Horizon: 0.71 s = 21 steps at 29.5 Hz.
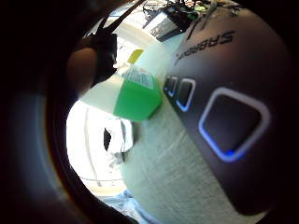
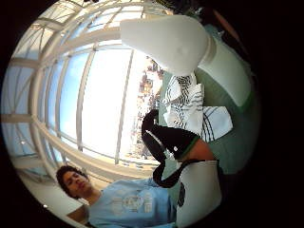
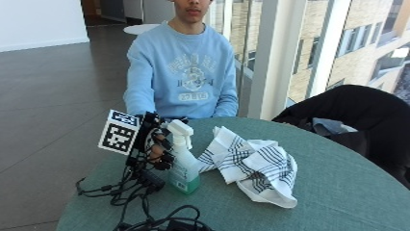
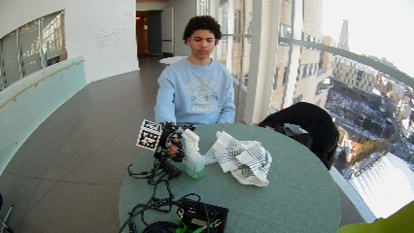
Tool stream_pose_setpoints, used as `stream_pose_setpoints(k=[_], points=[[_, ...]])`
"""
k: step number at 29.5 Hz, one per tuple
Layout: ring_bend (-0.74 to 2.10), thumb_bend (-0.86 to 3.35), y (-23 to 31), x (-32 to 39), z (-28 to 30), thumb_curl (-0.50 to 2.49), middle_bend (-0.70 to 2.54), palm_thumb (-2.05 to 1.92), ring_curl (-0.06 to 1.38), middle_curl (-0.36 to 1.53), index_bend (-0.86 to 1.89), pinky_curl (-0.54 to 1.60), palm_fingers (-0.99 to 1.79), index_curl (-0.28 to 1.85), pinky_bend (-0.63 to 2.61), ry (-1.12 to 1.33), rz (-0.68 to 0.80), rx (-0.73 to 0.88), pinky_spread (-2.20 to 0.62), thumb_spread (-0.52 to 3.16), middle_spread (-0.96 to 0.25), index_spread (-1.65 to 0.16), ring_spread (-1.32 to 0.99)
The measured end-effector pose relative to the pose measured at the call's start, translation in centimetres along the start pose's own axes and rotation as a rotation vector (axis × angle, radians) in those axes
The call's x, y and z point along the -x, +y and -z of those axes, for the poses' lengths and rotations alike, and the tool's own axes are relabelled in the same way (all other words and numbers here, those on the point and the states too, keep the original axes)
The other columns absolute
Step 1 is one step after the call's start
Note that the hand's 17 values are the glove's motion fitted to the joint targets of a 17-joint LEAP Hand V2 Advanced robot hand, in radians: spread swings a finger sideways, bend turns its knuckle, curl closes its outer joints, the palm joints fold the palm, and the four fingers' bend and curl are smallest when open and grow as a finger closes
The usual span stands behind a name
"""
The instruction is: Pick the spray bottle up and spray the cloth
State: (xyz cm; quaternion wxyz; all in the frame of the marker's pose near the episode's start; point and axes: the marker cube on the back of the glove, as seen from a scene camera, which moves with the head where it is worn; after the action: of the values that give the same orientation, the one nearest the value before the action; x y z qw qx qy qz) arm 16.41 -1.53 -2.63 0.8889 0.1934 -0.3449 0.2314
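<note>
1. The round table (image 3: pixel 359 192), covered in green, lies under the hand and spreads well away from it on the far side of the bottle.
2. A person in a light blue sweatshirt (image 3: pixel 183 72) sits behind the table, the arm reaching down to the hand.
3. A black jacket (image 3: pixel 349 108) hangs over a chair, well apart from the hand, beyond the cloth.
4. The cloth (image 3: pixel 256 166), white with black checks, lies crumpled on the table on the far side of the bottle from the hand; one corner reaches close to the bottle. In the thumb side palm view the cloth (image 2: pixel 192 109) shows beyond the gloved fingers.
5. A black box (image 4: pixel 202 213) with cables sits on the table edge near the camera, apart from the hand.
6. The bottle (image 3: pixel 183 159) stands upright on the table, right against the hand, its green liquid low in the body and its white spray head on top. In the little finger side palm view the bottle (image 1: pixel 133 93) shows close to the palm.
7. The right hand (image 3: pixel 154 144) is at the bottle's neck below the spray head, its gloved fingers (image 3: pixel 164 158) curled round it, gripping the bottle, whose base rests on the table.
</note>
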Motion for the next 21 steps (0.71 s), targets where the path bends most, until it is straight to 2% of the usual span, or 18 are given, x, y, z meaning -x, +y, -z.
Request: stream_pose_setpoints(k=[16,21], points=[[0.49,-0.02,-2.0,0.0,-0.6,0.28,0.34,0.57,0.34,0.38,0.09,0.33,0.66,0.17,0.43,0.016,-0.019,-0.061,0.1,0.94,-0.07,-0.33,-0.05],[0.52,0.04,-2.2,0.0,-0.7,0.31,0.36,0.71,0.35,0.39,0.09,0.33,0.74,0.17,0.41,0.018,-0.034,-0.113,0.08,0.96,-0.07,-0.32,-0.07]])
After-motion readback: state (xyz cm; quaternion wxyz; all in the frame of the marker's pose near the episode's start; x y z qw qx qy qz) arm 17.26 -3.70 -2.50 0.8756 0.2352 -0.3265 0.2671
